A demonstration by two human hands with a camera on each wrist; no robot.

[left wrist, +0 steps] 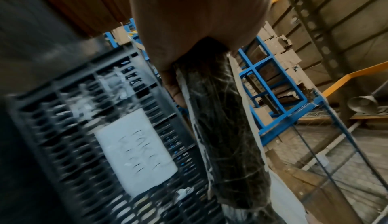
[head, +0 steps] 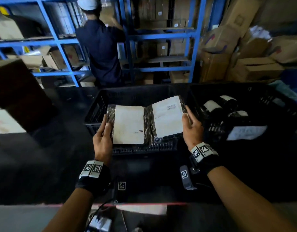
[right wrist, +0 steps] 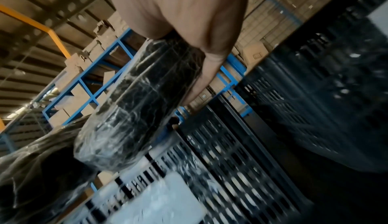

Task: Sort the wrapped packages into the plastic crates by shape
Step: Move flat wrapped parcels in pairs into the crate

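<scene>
the left hand (head: pixel 102 141) grips a flat rectangular package in clear wrap with a white label (head: pixel 128 125), thumb on top and fingers curled under its left edge. the right hand (head: pixel 193 129) holds in the same way a second flat rectangular wrapped package with a printed white label (head: pixel 167 118), by its right edge. both packages are side by side, almost touching, in the air above the black slotted plastic crate (head: pixel 94 114) at 12 o'clock from the hands. in the wrist views a white paper sign hangs on the crate wall, but its writing is too blurred to read.

at 2 o'clock stands a second black plastic crate (head: pixel 255 96), and inside it lie round wrapped rolls with white labels (head: pixel 212 106). so i judge that the round shapes are already sorted there, at least a part of them. the two flat packages are not yet put down; they probably belong in the near crate. how many packages remain outside on the dark tabletop (head: pixel 44 164) i cannot tell.
</scene>
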